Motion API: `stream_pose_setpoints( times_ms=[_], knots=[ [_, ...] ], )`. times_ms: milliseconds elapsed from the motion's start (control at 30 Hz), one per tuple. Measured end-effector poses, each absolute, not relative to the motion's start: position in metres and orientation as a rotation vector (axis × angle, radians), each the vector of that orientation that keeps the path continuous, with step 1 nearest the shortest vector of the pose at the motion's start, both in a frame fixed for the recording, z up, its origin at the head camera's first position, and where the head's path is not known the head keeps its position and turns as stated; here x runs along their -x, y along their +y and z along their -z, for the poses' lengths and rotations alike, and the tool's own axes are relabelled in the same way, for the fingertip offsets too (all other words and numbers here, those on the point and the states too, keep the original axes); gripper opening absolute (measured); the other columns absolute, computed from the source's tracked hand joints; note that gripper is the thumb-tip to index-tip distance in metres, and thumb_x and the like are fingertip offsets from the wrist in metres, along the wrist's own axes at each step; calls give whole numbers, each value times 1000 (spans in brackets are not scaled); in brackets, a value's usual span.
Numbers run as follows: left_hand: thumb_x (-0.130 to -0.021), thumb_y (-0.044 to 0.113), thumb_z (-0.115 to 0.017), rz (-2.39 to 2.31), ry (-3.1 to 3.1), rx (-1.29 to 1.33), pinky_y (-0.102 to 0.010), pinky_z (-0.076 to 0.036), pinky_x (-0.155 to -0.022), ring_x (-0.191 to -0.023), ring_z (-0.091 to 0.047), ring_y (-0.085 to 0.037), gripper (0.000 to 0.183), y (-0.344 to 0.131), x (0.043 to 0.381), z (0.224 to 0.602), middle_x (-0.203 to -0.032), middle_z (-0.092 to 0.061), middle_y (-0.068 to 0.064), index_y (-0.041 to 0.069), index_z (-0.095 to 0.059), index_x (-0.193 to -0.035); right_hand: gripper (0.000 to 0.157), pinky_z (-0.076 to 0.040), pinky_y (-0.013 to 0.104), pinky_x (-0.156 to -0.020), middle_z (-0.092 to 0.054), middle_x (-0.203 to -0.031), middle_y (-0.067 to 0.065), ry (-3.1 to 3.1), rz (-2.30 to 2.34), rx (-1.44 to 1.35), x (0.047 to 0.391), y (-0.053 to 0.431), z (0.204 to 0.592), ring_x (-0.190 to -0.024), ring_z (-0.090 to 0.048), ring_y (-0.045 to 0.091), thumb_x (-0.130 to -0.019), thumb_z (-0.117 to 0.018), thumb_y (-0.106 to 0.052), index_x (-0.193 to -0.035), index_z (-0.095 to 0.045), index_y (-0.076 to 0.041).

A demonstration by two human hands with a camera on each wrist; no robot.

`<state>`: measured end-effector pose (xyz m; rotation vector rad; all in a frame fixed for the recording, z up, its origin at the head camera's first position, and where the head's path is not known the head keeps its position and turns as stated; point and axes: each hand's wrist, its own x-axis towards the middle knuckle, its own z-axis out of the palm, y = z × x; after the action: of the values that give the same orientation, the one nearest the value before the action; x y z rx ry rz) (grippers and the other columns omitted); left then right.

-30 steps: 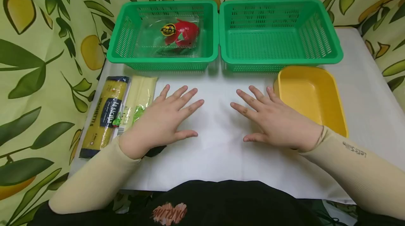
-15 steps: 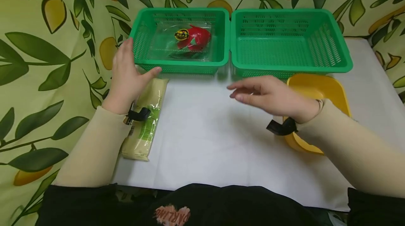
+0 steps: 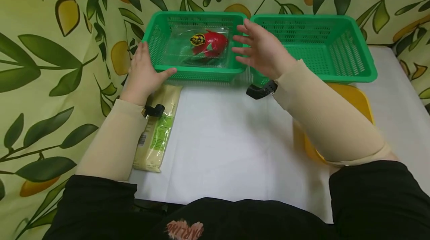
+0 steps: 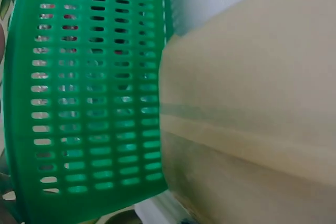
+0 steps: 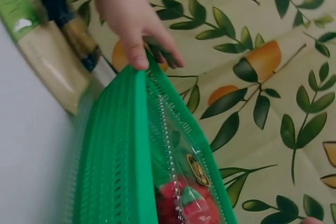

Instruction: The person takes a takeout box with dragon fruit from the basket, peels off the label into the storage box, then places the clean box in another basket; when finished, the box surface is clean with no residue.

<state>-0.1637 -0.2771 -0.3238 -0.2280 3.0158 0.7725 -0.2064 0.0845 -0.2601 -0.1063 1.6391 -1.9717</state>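
At the left end of the left green basket (image 3: 201, 70), my left hand (image 3: 142, 74) has its fingers along the outer wall and its thumb at the near corner of the rim. My right hand (image 3: 263, 47) is over the seam between the two baskets, fingers spread and pointing at the left basket's right rim; contact there cannot be made out. Inside that basket lies a clear plastic box (image 3: 178, 47) with a round black-and-yellow sticker and a red item (image 3: 216, 42) in it. In the left wrist view the slotted basket wall (image 4: 105, 82) fills the left side.
A second green basket (image 3: 352, 77) adjoins on the right. Partly under my right forearm is a yellow bin (image 3: 359, 100). A pale noodle pack (image 3: 158, 131) lies by my left wrist; the spaghetti pack (image 5: 76, 30) shows beside it in the right wrist view.
Both hands have left the middle of the table. My left hand went up to the left basket's left end; my right hand rose forward and left to its right end.
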Motion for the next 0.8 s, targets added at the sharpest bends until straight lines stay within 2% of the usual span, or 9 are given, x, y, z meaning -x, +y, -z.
stream_pose_setpoints(
  times_ms=[233, 367, 600, 800],
  knots=[
    [-94, 73, -76, -807, 3015, 260, -70, -5, -135, -173, 7, -38, 135, -280, 167, 329, -186, 15, -7, 15, 13, -177, 76, -1, 49, -140, -4, -187, -10, 1505, 2079, -44, 227, 61, 274, -174, -1, 29, -115, -40, -63, -179, -9, -39],
    [-91, 71, -80, -876, 3002, 290, -65, -7, -137, -173, 9, -36, 138, -280, 168, 331, -186, 14, -7, 16, 13, -177, 79, 7, 51, -139, 5, -186, -13, 1519, 2085, -111, 233, 47, 281, -174, 9, 28, -113, -41, -68, -178, -4, -43],
    [-87, 65, -88, -1008, 3001, 336, -60, -10, -138, -172, 8, -39, 143, -279, 169, 334, -187, 11, -5, 16, 11, -178, 83, 8, 54, -139, 12, -184, -19, 1592, 2069, -232, 242, 32, 289, -173, 14, 27, -109, -48, -72, -174, 0, -54],
    [-86, 66, -88, -1006, 3009, 341, -59, -11, -138, -172, 8, -38, 145, -279, 171, 337, -187, 10, -5, 16, 12, -178, 89, 5, 59, -138, 15, -183, -22, 1627, 2002, -313, 249, 23, 290, -173, 15, 28, -106, -50, -76, -174, 2, -54]
  ],
)
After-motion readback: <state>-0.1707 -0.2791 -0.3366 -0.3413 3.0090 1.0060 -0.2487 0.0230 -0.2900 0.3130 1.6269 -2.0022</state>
